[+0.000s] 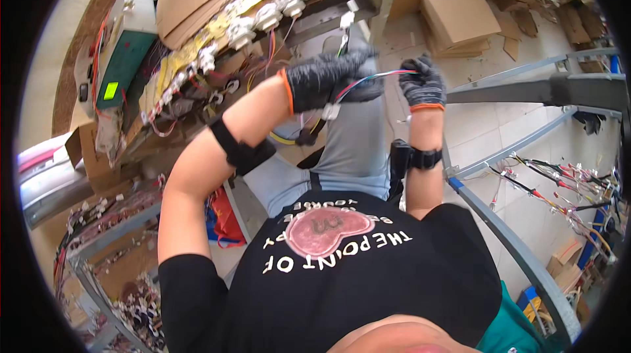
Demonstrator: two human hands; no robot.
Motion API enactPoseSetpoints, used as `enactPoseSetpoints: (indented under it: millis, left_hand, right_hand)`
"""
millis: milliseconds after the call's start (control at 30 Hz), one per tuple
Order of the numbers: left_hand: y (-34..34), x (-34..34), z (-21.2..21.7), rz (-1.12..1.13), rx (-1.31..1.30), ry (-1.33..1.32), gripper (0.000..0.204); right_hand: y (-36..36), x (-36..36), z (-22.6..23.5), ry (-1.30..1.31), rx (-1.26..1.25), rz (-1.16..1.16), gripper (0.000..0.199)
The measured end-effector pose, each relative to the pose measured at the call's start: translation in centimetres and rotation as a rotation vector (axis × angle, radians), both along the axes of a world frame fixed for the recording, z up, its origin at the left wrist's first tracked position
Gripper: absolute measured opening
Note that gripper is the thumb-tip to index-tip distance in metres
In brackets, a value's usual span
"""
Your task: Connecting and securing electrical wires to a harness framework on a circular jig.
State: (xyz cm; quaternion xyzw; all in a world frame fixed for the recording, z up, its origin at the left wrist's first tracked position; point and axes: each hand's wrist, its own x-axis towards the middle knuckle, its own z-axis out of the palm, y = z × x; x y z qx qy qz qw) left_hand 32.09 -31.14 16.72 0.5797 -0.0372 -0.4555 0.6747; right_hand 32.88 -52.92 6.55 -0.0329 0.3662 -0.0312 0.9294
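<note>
My left hand point(335, 82), in a grey knit glove with an orange cuff, stretches its fingers toward the right; they are blurred by motion. A thin bundle of coloured wires point(376, 77), red, blue and black among them, crosses in front of this hand. The fingers of my right hand point(424, 83), gloved alike, are curled closed on the other end of that bundle. A white connector point(330, 111) hangs just below my left hand. Above the same hand, dark and green wires lead up to another white connector point(346, 20); whether they join the bundle is hidden.
A bench at the upper left carries a row of white connectors point(267, 18) and a green-and-white box point(125, 50) with a lit display. Cardboard boxes point(458, 16) lie at the upper right. Metal rails point(513, 93) and wire harnesses point(545, 185) stand to the right.
</note>
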Motion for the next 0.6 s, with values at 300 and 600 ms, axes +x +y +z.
enactPoseSetpoints:
  millis: [300,600]
  left_hand:
    - [-3.1,5.0,-1.6,-0.298,-0.150,0.492,0.042]
    - [-7.9,6.0,-2.6,-0.504,0.177,0.097,0.037]
  right_hand:
    - [3.4,-11.9,7.7,-0.381,-1.024,0.694,0.008]
    - [15.6,-14.6,3.8,-1.461,-2.032,0.715,0.031]
